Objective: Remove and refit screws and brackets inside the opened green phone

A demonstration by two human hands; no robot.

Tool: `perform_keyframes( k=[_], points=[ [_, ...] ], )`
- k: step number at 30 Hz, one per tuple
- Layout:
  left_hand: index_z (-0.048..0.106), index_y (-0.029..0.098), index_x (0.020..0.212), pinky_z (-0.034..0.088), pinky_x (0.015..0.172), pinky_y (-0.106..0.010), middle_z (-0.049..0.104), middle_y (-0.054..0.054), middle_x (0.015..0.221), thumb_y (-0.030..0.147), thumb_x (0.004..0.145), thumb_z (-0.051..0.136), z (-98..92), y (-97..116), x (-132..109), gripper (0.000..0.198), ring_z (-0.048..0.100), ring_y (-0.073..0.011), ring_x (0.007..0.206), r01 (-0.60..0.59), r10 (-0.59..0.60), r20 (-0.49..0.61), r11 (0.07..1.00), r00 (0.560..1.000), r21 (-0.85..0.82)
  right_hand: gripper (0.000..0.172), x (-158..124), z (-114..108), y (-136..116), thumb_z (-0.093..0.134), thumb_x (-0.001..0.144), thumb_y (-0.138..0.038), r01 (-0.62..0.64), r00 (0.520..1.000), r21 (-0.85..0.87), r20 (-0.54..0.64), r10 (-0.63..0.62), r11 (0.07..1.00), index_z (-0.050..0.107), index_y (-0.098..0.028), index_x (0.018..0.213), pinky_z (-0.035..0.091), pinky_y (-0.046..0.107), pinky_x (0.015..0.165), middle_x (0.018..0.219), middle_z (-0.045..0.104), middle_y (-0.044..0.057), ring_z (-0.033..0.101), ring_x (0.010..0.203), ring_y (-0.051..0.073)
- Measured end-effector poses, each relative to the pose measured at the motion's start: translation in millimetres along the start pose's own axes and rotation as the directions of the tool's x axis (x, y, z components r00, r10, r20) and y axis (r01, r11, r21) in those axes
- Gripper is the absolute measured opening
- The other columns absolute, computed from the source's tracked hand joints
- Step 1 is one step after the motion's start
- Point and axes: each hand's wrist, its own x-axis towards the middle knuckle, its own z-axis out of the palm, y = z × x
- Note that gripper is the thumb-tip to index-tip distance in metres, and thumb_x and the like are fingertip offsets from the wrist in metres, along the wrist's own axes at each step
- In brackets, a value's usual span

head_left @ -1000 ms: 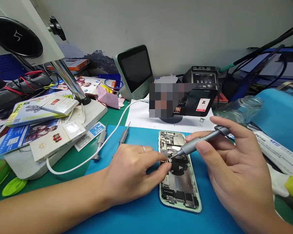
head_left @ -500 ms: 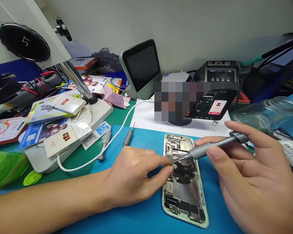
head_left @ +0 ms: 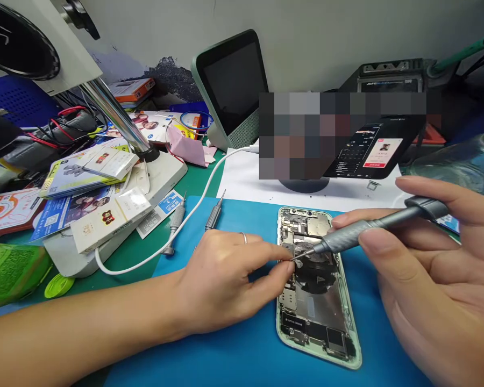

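An opened phone with a pale green frame lies on the blue mat, its inner parts exposed. My right hand holds a grey precision screwdriver at a slant, its thin tip pointing left over the phone. Thumb and forefinger of my left hand, which wears a ring, pinch together right at that tip, above the phone's left side. Whatever sits between these fingers is too small to make out.
Two more screwdrivers, one beside another, lie beyond my left hand, near a white cable. Small boxes rest on the microscope stand's base. A smart display, a propped phone and a glass jar stand behind.
The camera view has shifted, so the phone and right hand appear farther right. Both hands keep nearly the same pose, fingers still meeting at the screwdriver tip.
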Motion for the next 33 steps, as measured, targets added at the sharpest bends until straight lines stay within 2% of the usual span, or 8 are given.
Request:
perform_keyframes(
  k=[9,18,22,33],
  points=[
    [0.077,0.015,0.088,0.04,0.046,-0.018,0.067,0.004,0.058,0.016,0.095,0.065,-0.4,-0.7,0.0,0.013,0.046,-0.0051,0.041,0.001,-0.001,0.005,1.0,1.0,0.012,0.055,-2.7,-0.1,1.2,0.079,0.088,-0.033,-0.002,1.0,0.002,0.006,0.002,1.0,0.059,-0.038,0.139,0.067,0.023,0.058,0.104,0.074,0.003,0.077,0.093,0.021],
    [0.078,0.011,0.088,0.033,0.044,-0.022,0.066,0.002,0.058,0.012,0.092,0.065,-1.3,1.2,-0.4,0.015,0.042,-0.0052,0.042,0.019,-0.019,0.024,1.0,1.0,-0.021,0.053,-2.3,-0.4,-0.5,0.077,0.09,-0.036,-0.026,1.0,0.006,0.012,0.026,1.0,0.058,-0.038,0.139,0.067,0.021,0.06,0.099,0.074,0.002,0.077,0.093,0.02],
    [0.077,0.012,0.087,0.031,0.042,-0.022,0.065,0.004,0.056,0.014,0.091,0.064,-1.9,2.2,0.4,0.014,0.039,-0.0049,0.04,0.024,-0.024,0.017,1.0,1.0,-0.016,0.052,-1.3,-0.1,0.1,0.076,0.091,-0.037,-0.02,1.0,-0.004,0.025,0.02,1.0,0.057,-0.038,0.139,0.067,0.019,0.064,0.1,0.075,0.002,0.076,0.095,0.019],
    [0.078,0.01,0.094,0.032,0.043,-0.019,0.072,0.002,0.064,0.011,0.091,0.064,-2.0,2.2,-0.5,0.015,0.04,-0.0033,0.042,0.026,-0.026,0.006,0.999,1.0,-0.027,0.053,-2.9,-1.1,-0.7,0.076,0.091,-0.039,-0.019,0.999,-0.04,0.038,0.02,0.999,0.057,-0.038,0.14,0.068,0.024,0.061,0.099,0.074,0.001,0.077,0.095,0.021]
  ],
)
